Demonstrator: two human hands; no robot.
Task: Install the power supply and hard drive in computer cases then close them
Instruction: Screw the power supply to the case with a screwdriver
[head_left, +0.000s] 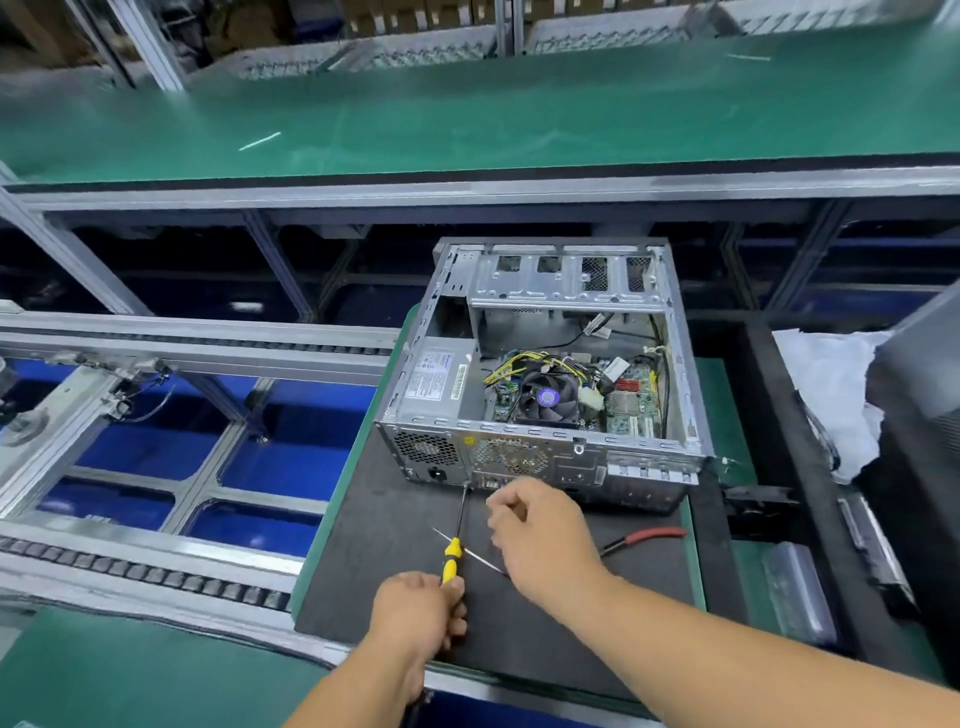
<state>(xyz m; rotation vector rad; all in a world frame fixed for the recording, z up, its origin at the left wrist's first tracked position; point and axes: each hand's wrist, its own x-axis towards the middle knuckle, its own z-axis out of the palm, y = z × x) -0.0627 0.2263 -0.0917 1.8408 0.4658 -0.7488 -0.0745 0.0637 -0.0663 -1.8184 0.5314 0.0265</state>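
An open computer case (680, 332) lies on its side on a black mat (395, 545), its rear panel toward me. The grey power supply (436, 382) sits in its near left corner beside the motherboard and fan (548, 397). My left hand (418, 608) grips a yellow-handled screwdriver (451, 561); its tip touches the rear panel low down, near the power socket. My right hand (540, 530) hovers just right of the shaft with fingers curled, close to the panel. I cannot tell whether it pinches a screw.
Red-handled pliers (644, 538) and tweezers (470, 552) lie on the mat behind my right hand. A roller conveyor (145, 571) runs at the left. A green bench (467, 114) spans the back. White wrapping (831, 389) and a dark case (919, 415) stand at the right.
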